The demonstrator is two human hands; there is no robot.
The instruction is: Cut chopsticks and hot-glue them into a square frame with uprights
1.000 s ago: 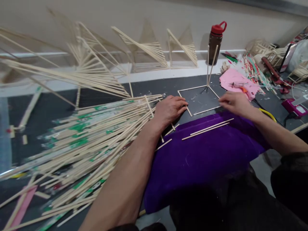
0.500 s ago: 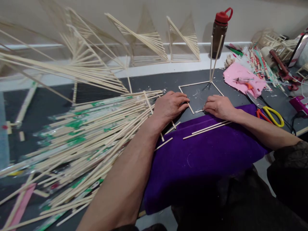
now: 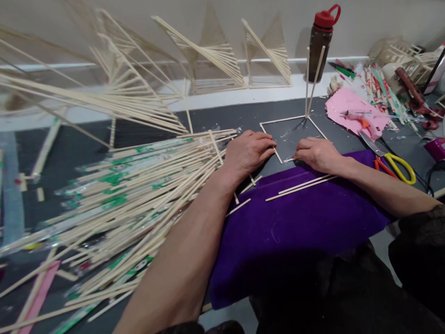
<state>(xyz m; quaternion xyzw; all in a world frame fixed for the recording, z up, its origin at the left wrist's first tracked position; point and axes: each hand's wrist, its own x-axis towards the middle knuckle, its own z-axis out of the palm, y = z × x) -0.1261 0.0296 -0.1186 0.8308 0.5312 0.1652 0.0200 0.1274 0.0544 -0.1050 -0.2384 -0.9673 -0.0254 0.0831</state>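
Note:
A square of thin wooden sticks (image 3: pixel 283 120) lies on the dark table, with two upright sticks (image 3: pixel 314 83) rising from its back right corner. My left hand (image 3: pixel 251 150) rests at the square's left side, its fingers closed on the left stick. At the front right, my right hand (image 3: pixel 315 153) pinches the front stick near its right end. The fingertips hide parts of both sticks. Two loose sticks (image 3: pixel 299 188) lie on the purple cloth (image 3: pixel 299 222) just in front of my right hand.
Many wrapped sticks (image 3: pixel 139 199) spread at the left. Stick models (image 3: pixel 215 58) and a brown bottle (image 3: pixel 318 51) stand along the wall. Yellow-handled scissors (image 3: pixel 399 169), a glue gun (image 3: pixel 359 117) on pink paper (image 3: pixel 339 104) and clutter lie at the right.
The camera view has shifted slightly, moving most things a little to the right in the picture. Both hands keep nearly the same place at the square.

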